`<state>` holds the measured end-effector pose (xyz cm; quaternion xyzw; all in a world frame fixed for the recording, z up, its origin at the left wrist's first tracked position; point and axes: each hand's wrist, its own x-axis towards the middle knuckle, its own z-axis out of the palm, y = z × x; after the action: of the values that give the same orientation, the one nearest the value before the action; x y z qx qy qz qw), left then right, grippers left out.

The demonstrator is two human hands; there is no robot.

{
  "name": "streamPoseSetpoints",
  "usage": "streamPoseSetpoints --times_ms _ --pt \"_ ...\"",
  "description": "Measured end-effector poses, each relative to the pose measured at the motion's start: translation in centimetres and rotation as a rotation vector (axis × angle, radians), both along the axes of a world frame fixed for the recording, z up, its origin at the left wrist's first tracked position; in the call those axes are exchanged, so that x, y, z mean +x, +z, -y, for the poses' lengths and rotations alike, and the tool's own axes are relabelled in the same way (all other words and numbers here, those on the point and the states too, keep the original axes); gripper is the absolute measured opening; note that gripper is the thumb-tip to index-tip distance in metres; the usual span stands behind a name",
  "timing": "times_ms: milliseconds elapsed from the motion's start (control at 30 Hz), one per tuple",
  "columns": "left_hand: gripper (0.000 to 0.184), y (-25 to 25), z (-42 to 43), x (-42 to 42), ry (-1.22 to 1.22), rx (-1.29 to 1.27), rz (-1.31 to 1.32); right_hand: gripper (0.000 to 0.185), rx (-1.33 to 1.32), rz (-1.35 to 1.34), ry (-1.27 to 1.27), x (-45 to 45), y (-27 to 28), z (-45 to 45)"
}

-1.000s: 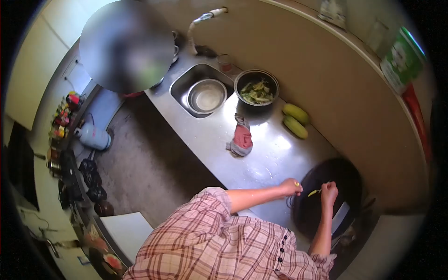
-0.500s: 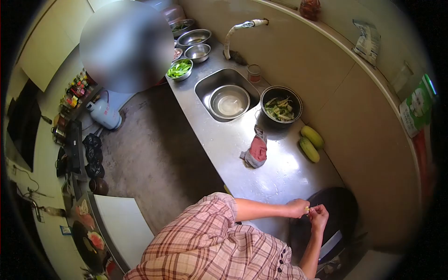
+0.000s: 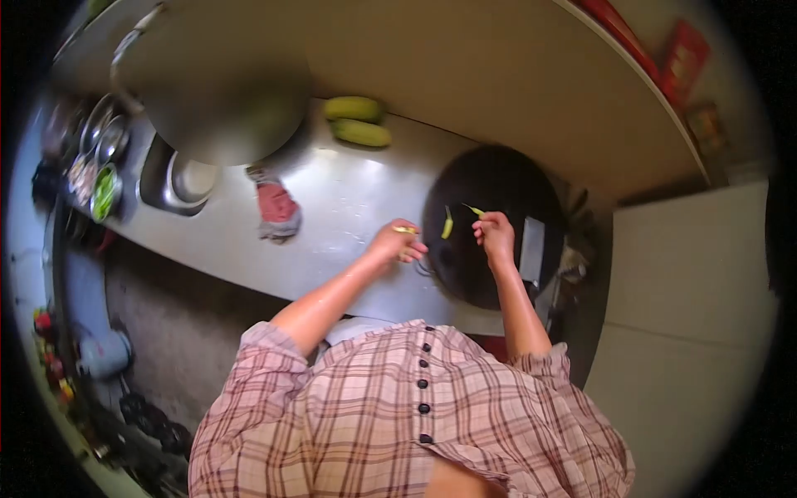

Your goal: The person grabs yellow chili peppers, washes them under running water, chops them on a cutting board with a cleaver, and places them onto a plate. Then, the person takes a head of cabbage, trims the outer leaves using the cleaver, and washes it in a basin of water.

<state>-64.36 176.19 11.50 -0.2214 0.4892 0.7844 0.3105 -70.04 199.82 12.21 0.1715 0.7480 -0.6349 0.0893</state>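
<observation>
Right fingers (image 3: 479, 234): one pepper (image 3: 477, 212); board (image 3: 490, 170): second pepper (image 3: 447, 228).

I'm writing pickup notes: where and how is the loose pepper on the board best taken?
Probably pinch across the thick body of the loose pepper, from above and the wearer's side. It lies on the dark board, its thin end pointing away and its fatter end nearer the wearer, between the left hand and right hand.

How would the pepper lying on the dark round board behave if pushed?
Likely light: the pepper looks slim and small beside the cleaver. Its narrow, elongated body may roll, though the thin stem could make it pivot.
</observation>
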Motion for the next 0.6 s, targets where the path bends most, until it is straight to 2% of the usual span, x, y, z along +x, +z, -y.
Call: streamPoseSetpoints --times_ms 100,133,200,267,300,400,433,500,533,600 --pt "0.013 -0.4 -0.4 0.2 0.111 0.030 0.062 0.010 0.343 -0.056 0.113 -0.8 -2.9 -2.8" --pt "0.012 -0.9 -0.5 0.1 0.092 0.018 0.059 0.017 0.482 -0.159 0.171 -0.5 -1.6 -2.1" --pt "0.010 -2.0 -0.8 -0.1 0.058 -0.008 0.051 0.026 0.627 -0.200 0.272 0.1 -1.3 -0.8" --pt "0.011 -1.6 -1.3 -0.2 0.043 -0.098 0.018 0.031 0.664 -0.155 0.346 0.2 -1.2 1.1" --pt "0.011 -1.8 -1.3 -0.2 0.023 -0.124 -0.011 0.036 0.747 -0.131 0.377 0.6 0.6 2.5" --pt "0.012 -1.3 -1.9 -0.3 -0.010 -0.290 -0.087 0.038 0.921 -0.154 0.390 0.2 -1.2 4.4" --pt "0.013 -1.1 -2.1 -0.4 -0.016 -0.360 -0.110 0.038 0.946 -0.164 0.387 0.0 -2.3 4.6" --pt "0.014 -1.4 -1.6 -0.8 -0.030 -0.270 -0.053 0.037 0.997 -0.188 0.386 -0.3 -3.8 4.8" --pt "0.015 -1.6 -1.4 -0.9 -0.035 -0.224 -0.025 0.034 0.824 -0.160 0.416 -0.3 -4.2 4.8" --pt "0.015 -2.7 -1.7 -0.9 0.111 -0.081 0.028 0.027 0.484 -0.108 0.465 -0.3 -4.7 4.5"
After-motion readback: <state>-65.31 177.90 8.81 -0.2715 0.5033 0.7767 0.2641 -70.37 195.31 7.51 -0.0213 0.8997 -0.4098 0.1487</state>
